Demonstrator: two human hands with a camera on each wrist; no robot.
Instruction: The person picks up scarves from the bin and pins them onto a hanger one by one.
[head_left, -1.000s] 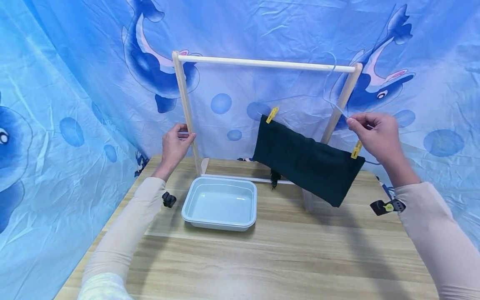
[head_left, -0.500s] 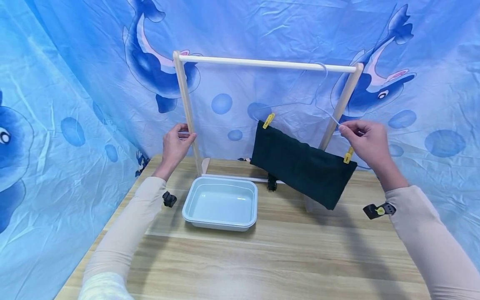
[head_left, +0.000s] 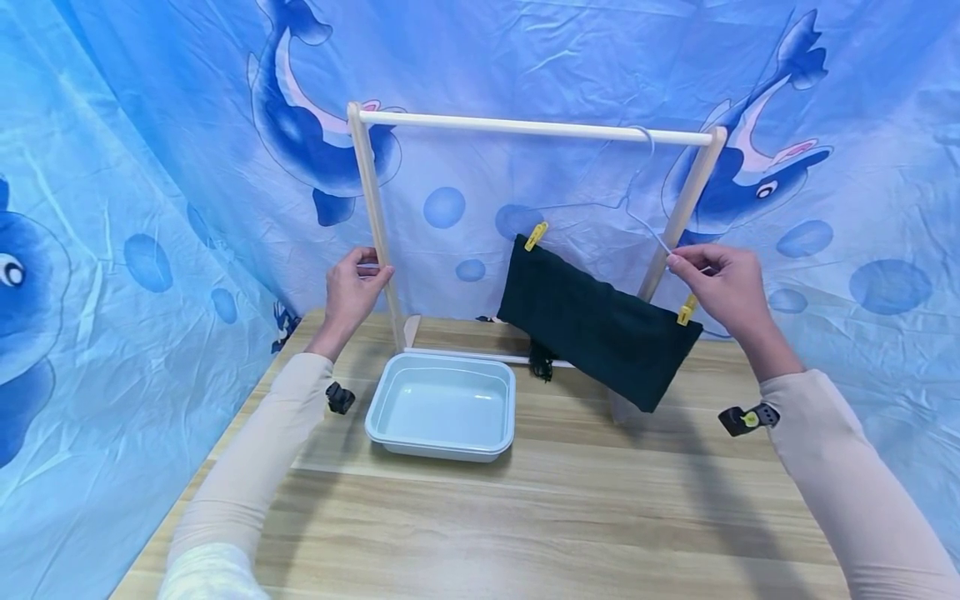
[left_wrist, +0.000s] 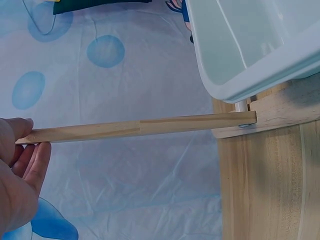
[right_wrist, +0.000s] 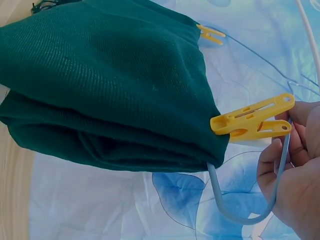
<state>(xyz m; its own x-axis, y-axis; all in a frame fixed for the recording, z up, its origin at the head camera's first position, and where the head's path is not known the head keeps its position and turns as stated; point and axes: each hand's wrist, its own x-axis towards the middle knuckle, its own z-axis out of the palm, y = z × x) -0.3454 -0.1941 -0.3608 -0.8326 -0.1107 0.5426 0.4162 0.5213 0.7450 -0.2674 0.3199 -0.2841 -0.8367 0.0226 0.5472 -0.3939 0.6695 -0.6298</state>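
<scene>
My left hand (head_left: pixel 352 287) holds the left post of a wooden garment rack (head_left: pixel 371 187), thumb on one side and fingers on the other. My right hand (head_left: pixel 723 283) pinches the right shoulder of a thin pale-blue clothes hanger (right_wrist: pixel 214 185). In the head view the hanger's hook overlaps the rack's top rail (head_left: pixel 487 125) near its right end. A folded dark green scarf (head_left: pixel 596 317) with a dark fringe (head_left: pixel 541 360) hangs from the hanger, tilted down to the right. One yellow clothespin (head_left: pixel 536 236) clips its upper left corner, another yellow clothespin (right_wrist: pixel 252 120) its right corner.
A pale-blue plastic basin (head_left: pixel 442 412) sits on the wooden table (head_left: pixel 480 525), in front of the rack's left half. Behind the rack hangs a blue curtain (head_left: pixel 465 50) printed with dolphins; it also covers both sides.
My right hand has moved left and slightly down with the hanger and scarf. The hook has shifted left along the rail and sits lower. My left hand stays on the post.
</scene>
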